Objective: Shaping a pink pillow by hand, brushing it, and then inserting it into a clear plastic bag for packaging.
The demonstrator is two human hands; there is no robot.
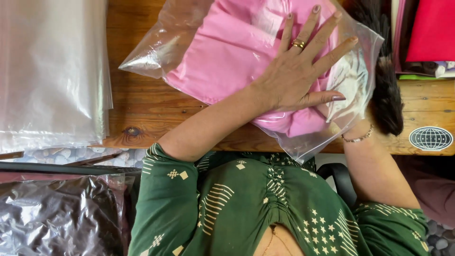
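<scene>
A pink folded garment (237,47) lies inside a clear plastic bag (156,52) on the wooden table (142,104). My left hand (298,71) presses flat on top of the bag, fingers spread, with a gold ring on one finger. My right wrist, wearing a thin bracelet (358,138), reaches the bag's right lower edge. The right hand itself is hidden behind the bag and garment. My green patterned dress (246,204) fills the bottom of the view.
A stack of clear plastic bags (47,71) covers the table's left side. A black furry item (386,95) lies right of the bag, with red and pink folded fabrics (431,33) behind it. Dark shiny wrapped packs (57,218) sit at lower left. A black chair arm (341,180) shows at right.
</scene>
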